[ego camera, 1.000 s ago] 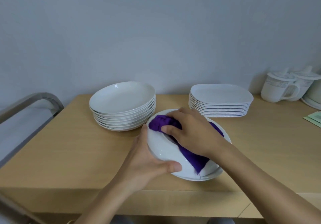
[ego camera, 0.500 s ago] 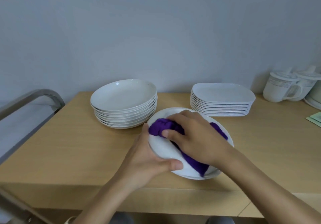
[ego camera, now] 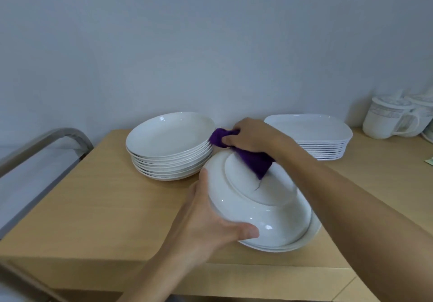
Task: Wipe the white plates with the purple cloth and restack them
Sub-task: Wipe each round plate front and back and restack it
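Near the front edge of the tabletop, right of the middle, a deep round white plate sat flipped upside down. It was glossy glazed ceramic with a raised circular foot ring on top. Being round, it had no real long axis. Its underside faced up and tipped a bit toward the camera. It was sitting on at least one more white plate, whose rim peeked out along the right and front.

The left hand gripped the flipped plate's left rim. The thumb was curled over the smooth outer wall on the near side, and the fingers were hidden underneath.

The right hand had the purple cloth bunched tight in curled fingers above the plate's far edge. The cloth was soft and kinda fuzzy, and it hung down in a floppy point onto the foot ring, with a loose thread trailing off it.

A stack of round plates stood toward the back edge, just beside the flipped plate's far-left rim, so it was pretty tight there. A stack of flat rounded-rectangle plates sat toward the back right, behind the right forearm. Patterned lidded mugs were tucked in the back right corner.

The tabletop was pale wood grain with a squared-off front edge. There was plenty of bare wood across the left half and the front left corner. A curved metal rail ran past the left edge.
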A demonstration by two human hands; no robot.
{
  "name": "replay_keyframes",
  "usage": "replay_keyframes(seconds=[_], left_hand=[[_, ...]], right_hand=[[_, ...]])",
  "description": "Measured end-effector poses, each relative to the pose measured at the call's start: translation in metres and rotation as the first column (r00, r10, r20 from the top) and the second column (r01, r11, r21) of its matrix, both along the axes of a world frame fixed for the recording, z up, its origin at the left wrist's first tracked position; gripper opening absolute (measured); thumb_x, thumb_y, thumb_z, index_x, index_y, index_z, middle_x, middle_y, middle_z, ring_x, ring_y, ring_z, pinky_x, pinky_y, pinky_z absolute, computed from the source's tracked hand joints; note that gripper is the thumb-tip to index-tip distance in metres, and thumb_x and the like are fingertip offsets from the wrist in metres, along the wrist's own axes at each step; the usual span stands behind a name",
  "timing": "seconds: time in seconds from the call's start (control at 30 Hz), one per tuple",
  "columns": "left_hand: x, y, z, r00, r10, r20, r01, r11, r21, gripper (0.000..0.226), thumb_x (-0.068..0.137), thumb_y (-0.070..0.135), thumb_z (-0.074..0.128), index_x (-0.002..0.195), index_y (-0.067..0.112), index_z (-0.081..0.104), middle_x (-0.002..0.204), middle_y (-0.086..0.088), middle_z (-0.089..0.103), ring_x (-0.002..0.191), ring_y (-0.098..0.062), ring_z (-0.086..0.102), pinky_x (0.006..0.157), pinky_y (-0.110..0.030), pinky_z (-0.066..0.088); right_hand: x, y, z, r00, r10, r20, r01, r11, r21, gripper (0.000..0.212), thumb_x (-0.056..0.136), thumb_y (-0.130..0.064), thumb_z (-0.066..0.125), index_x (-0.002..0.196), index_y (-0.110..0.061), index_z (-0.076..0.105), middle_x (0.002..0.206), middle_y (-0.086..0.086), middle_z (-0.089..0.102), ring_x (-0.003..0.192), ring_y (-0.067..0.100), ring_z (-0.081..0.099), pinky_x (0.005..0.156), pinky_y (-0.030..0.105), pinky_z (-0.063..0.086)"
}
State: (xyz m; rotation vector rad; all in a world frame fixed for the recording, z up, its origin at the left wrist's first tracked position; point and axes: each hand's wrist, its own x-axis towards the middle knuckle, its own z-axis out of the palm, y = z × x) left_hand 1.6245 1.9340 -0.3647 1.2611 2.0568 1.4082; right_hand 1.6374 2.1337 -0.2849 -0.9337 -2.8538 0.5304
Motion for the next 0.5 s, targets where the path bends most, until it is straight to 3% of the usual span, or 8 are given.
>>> replay_keyframes(seconds=[0.07,0.17,0.27,0.4,0.5], left_hand=[[0.0,0.0,-0.001,1.0,0.0,0.013,0.0,1.0,-0.006,0.109,0.037,0.048,0.09,0.133,0.054,0.038,0.135,0.021,0.051,0.127,-0.003,0.049,0.101,-0.039,0.048],[0.0,0.0,-0.001,1.0,0.017,0.001,-0.017,1.0,-0.006,0.108,0.036,0.054,0.089,0.132,0.053,0.039,0.134,0.021,0.051,0.126,-0.003,0.049,0.1,-0.04,0.048],[0.0,0.0,-0.001,1.0,0.02,-0.006,-0.02,1.0,0.0,0.107,0.036,0.055,0.088,0.131,0.052,0.039,0.133,0.021,0.052,0.125,-0.002,0.05,0.099,-0.04,0.048],[0.0,-0.001,-0.002,1.0,0.01,0.013,-0.011,1.0,0.027,0.107,0.036,0.057,0.09,0.131,0.05,0.042,0.133,0.019,0.054,0.126,-0.004,0.051,0.1,-0.042,0.048],[0.0,-0.001,-0.002,1.0,0.006,0.018,-0.007,0.999,0.04,0.106,0.036,0.059,0.09,0.13,0.049,0.043,0.133,0.019,0.055,0.125,-0.004,0.052,0.101,-0.042,0.048]], right_hand=[[0.019,0.02,-0.005,0.999,-0.048,-0.01,0.047,0.992,-0.116,0.039,0.089,-0.049,0.052,0.091,-0.011,0.063,0.087,0.004,0.063,0.073,0.019,0.057,0.062,0.028,0.04],[0.05,0.033,-0.021,0.981,-0.1,-0.163,0.049,0.955,-0.293,0.034,0.093,-0.047,0.049,0.09,-0.016,0.064,0.083,0.001,0.064,0.073,0.018,0.058,0.066,0.027,0.041],[0.076,0.029,-0.036,0.944,-0.147,-0.296,0.065,0.961,-0.268,0.03,0.094,-0.045,0.047,0.101,-0.02,0.061,0.094,-0.003,0.065,0.087,0.018,0.059,0.076,0.03,0.042],[0.112,0.003,-0.054,0.822,-0.183,-0.539,0.042,0.963,-0.265,0.008,0.096,-0.036,0.05,0.101,-0.036,0.057,0.092,-0.019,0.063,0.085,-0.001,0.057,0.07,0.012,0.04],[0.132,-0.018,-0.067,0.764,-0.106,-0.637,0.039,0.992,-0.118,0.019,0.093,-0.04,0.048,0.109,-0.034,0.058,0.1,-0.016,0.062,0.094,0.005,0.055,0.078,0.023,0.041]])
